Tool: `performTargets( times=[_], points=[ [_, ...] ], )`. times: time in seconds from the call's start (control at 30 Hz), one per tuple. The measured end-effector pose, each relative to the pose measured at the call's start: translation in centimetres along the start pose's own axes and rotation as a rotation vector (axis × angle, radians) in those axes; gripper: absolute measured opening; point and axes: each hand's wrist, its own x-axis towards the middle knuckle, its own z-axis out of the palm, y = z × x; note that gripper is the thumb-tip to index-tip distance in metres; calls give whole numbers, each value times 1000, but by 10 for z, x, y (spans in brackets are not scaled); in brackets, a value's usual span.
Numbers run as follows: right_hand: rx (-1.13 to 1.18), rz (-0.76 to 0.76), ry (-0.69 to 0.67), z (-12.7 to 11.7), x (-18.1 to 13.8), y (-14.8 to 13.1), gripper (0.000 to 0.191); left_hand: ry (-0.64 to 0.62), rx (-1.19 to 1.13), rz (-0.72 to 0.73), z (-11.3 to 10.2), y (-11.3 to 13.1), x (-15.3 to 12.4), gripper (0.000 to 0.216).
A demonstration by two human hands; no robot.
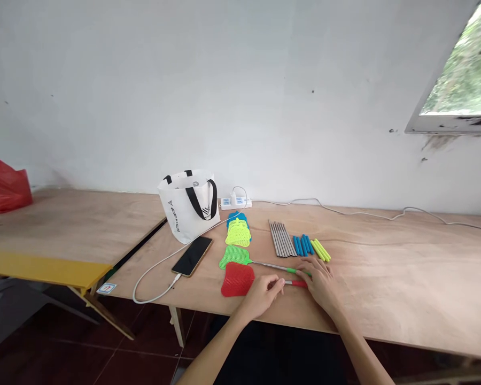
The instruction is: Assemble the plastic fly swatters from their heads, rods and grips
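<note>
A red fly swatter (237, 279) lies on the wooden table (404, 278) near its front edge. My left hand (263, 294) rests closed over its shaft, just right of the red head. My right hand (319, 278) covers the red handle end (299, 283), fingers curled on it. A green fly swatter (234, 255) lies just behind, and its green handle runs under my right fingertips. Behind these lie a stack of yellow and blue swatter heads (238, 230), several metal rods (282, 238), and blue (303, 245) and yellow-green grips (320, 249).
A white tote bag (189, 206) stands at the back left. A phone (192, 255) on a white cable lies beside it. A power strip (235, 202) sits by the wall. A second table (64, 230) on the left carries a red plastic bag (4, 184).
</note>
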Motion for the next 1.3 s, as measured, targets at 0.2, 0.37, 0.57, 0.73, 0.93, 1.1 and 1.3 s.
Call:
performTargets(
  times=[0.2,0.37,0.57,0.73,0.93,1.1,1.3],
  points=[
    [189,125,45,-5,6,0,39,27,-127,-16,-1,-5,3,49],
    [310,266,161,-19,10,-7,47,109,-358,-87,-6,-8,8,58],
    [474,192,115,-31,10,-26,43,348,-617,-3,-22,10,6,60],
    [483,25,-58,-36,6,-43,37,519,-627,118,-27,21,2,51],
    [152,-132,-71,-43,-3,-81,37,446,-611,133,-3,26,-3,50],
    [-13,-226,25,-46,-4,-89,42,654,-764,187,-13,34,-5,48],
    [85,-106,59,-66,9,-23,39,1022,-884,395,-97,42,-15,46]
  ],
)
